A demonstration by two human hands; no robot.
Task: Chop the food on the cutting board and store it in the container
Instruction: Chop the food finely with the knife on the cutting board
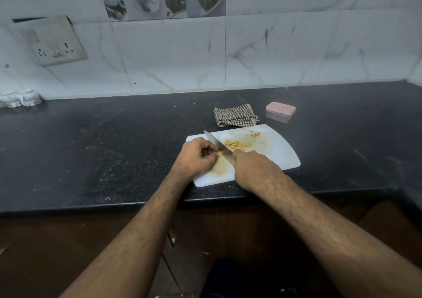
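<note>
On a white cutting board [274, 151] at the black counter's [91, 149] front edge, the left hand [197, 157] pinches a small yellow piece of food [220, 153] with curled fingertips, right against the knife [217, 143] blade. The right hand [255, 170] wraps around the knife handle, blade angled away to the left. Cut slices [236, 144] lie just beyond the blade. The pink-lidded container [280, 111] stands closed behind the board, beside a checked cloth [235, 114]

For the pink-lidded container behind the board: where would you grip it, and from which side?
Probably by the long sides of the pink-lidded container, coming from above with the right hand: it lies low and flat, its lid is on, the counter around it is bare, and the checked cloth lies apart on its left.
</note>
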